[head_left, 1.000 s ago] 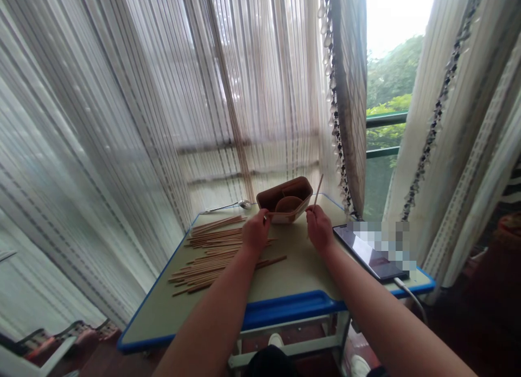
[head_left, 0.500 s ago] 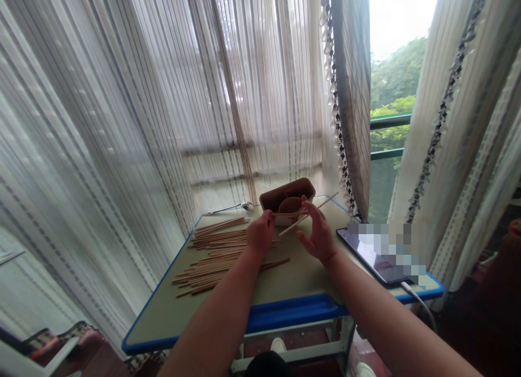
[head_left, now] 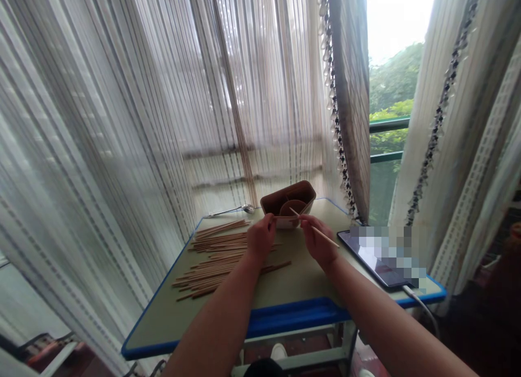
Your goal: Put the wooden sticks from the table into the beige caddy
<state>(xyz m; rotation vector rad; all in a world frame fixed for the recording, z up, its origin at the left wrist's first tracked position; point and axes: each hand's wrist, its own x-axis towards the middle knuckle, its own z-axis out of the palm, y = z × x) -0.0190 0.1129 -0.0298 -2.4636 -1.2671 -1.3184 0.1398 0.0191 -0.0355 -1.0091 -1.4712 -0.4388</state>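
Note:
My left hand (head_left: 260, 238) is closed on the near left rim of a brown divided utensil holder (head_left: 287, 223), which stands tilted at the far side of the table. Between the fingers of my right hand (head_left: 319, 249) is a single thin wooden chopstick (head_left: 329, 239). One end of it lies over the holder's near opening, the other points back toward my wrist. Many loose chopsticks (head_left: 211, 264) lie in rough rows left of the holder, partly hidden by my left forearm.
A metal spoon (head_left: 247, 208) lies at the table's back left. On the right is a dark-screened phone or tablet (head_left: 372, 260) with a white cable (head_left: 421, 303) plugged in. The blue-edged table (head_left: 154, 328) stands against striped curtains (head_left: 122, 121).
The chopstick has swung round in my right hand, and its tip is now over the holder. My right fingers have closed in. My left hand stays at the rim.

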